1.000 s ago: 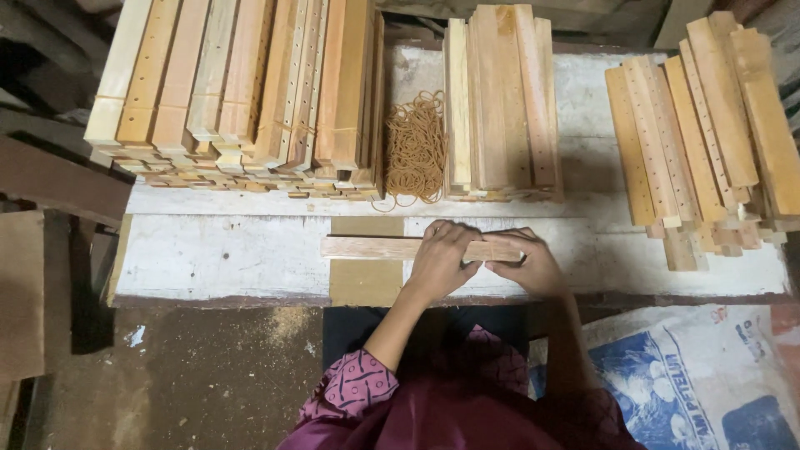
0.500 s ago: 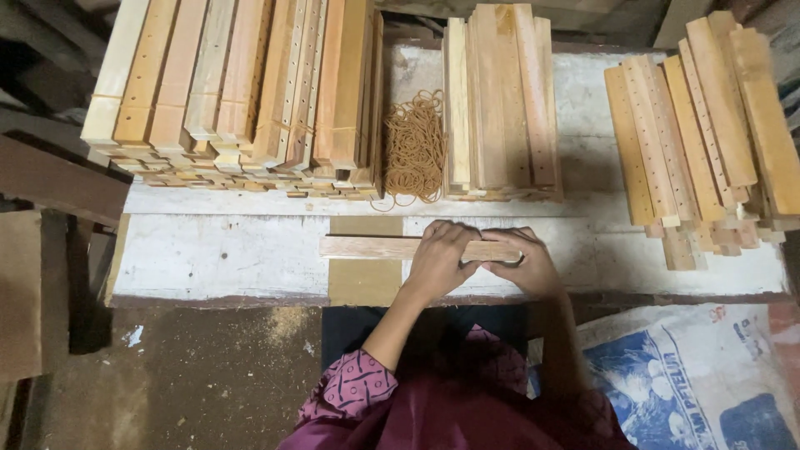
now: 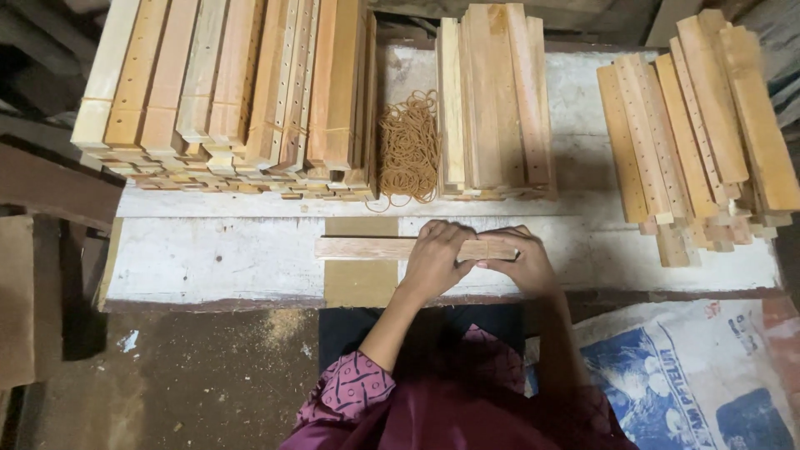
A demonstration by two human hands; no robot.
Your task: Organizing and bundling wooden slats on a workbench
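Note:
A bundle of thin wooden slats (image 3: pixel 367 247) lies crosswise on the white worktable (image 3: pixel 208 258), over a brown patch. My left hand (image 3: pixel 437 258) grips the bundle near its middle, fingers curled over the top. My right hand (image 3: pixel 521 260) holds its right end, fingertips pressed on the wood. Whether a rubber band is around that end I cannot tell. A heap of brown rubber bands (image 3: pixel 408 150) lies just beyond the hands.
Stacks of drilled wooden slats fill the back left (image 3: pixel 233 92), a smaller stack (image 3: pixel 496 100) stands at the centre, and another pile (image 3: pixel 700 133) sits at the right. A printed blue and white sack (image 3: pixel 692 375) lies on the floor at the lower right.

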